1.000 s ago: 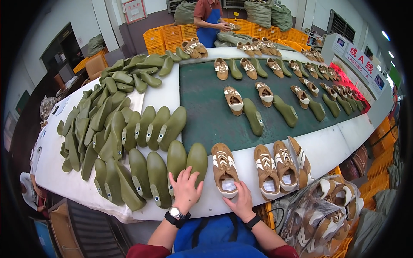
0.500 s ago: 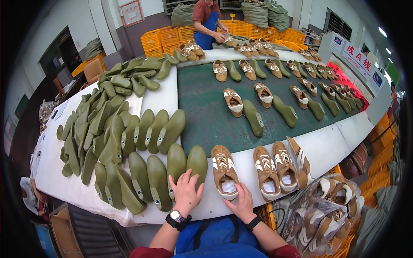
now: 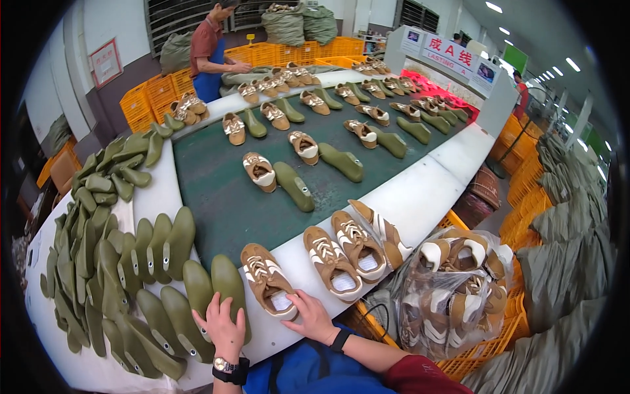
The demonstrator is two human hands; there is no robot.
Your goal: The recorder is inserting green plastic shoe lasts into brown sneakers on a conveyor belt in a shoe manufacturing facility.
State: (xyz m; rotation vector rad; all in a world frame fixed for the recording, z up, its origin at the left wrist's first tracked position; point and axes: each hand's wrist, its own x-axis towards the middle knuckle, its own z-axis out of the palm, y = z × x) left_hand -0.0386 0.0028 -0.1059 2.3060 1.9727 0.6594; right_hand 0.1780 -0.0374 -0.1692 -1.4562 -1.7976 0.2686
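My left hand [image 3: 224, 331] lies with fingers spread over the near ends of two upright-pointing green shoe lasts [image 3: 228, 282]. A watch and a dark band circle that wrist. My right hand [image 3: 314, 320] grips the heel of a brown sneaker [image 3: 266, 272] with white stripes and laces, which sits on the white tabletop, toe pointing away. To its right stand two matching sneakers [image 3: 328, 259], and a third [image 3: 380, 231] lies on its side. Several more lasts [image 3: 161, 318] line up left of my left hand.
A large heap of green lasts [image 3: 88, 246] covers the left side. Sneakers and lasts stand in rows on the green conveyor belt [image 3: 216, 190]. At the right, a plastic bag of sneakers [image 3: 453, 295] rests on an orange crate [image 3: 489, 348]. A person [image 3: 209, 59] works across the table.
The view has swung to the right, so the table appears shifted left. Both hands keep their places, left on the lasts and right at the sneaker's heel.
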